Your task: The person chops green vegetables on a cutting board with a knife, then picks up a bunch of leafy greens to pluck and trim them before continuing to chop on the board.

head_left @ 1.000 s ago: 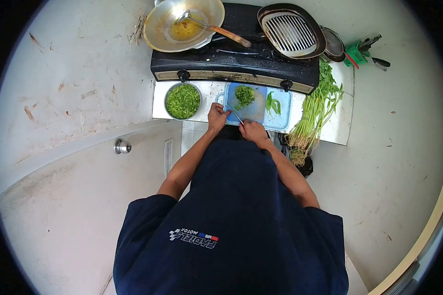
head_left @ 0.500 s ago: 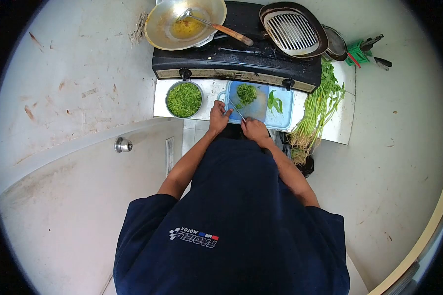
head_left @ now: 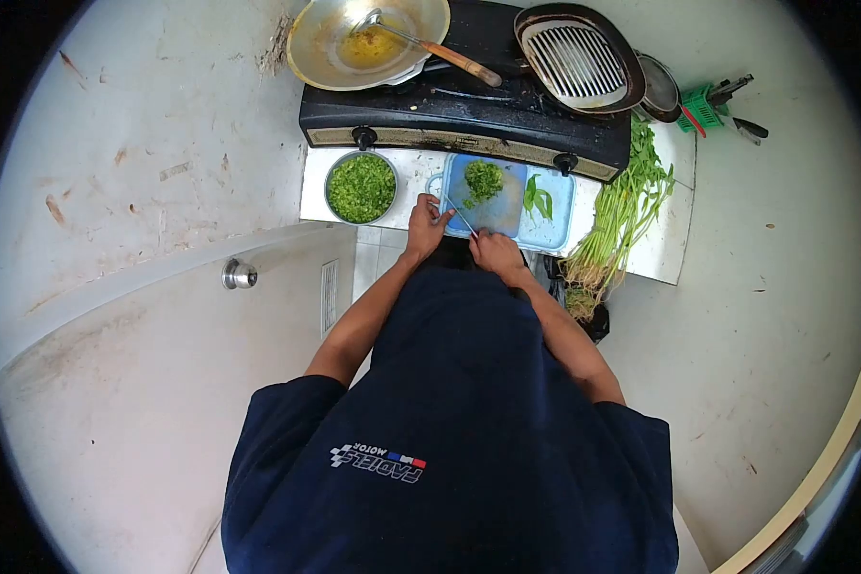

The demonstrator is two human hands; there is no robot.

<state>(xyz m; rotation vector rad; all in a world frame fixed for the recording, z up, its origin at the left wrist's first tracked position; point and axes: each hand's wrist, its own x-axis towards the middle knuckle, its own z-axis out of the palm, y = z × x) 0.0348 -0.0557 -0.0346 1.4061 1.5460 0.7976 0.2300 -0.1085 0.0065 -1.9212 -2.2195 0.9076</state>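
Observation:
My right hand (head_left: pixel 496 253) is wrapped round the handle of a small knife (head_left: pixel 463 218), whose blade points up and left over the blue cutting board (head_left: pixel 507 215). At the board's left edge is my left hand (head_left: pixel 428 228), its fingers curled near the blade tip; whether they hold anything is too small to tell. Chopped greens (head_left: pixel 484 180) lie in a small heap on the board. To their right a few whole leaves (head_left: pixel 538 197) rest on the light blue tray (head_left: pixel 562 215). A round bowl (head_left: pixel 361 187) full of chopped greens stands left of the board.
Behind the board is a black stove (head_left: pixel 459 120) with a wok (head_left: pixel 330 57), a ladle (head_left: pixel 461 63) and a grill pan (head_left: pixel 576 62). Long-stemmed greens (head_left: pixel 622 215) lie at the right. A green basket (head_left: pixel 700 105) holds utensils by the wall. A door knob (head_left: pixel 240 275) is at the left.
The view has shifted slightly, so the stove and pans sit a little further right and the bowl a little higher. Both hands keep nearly the same pose.

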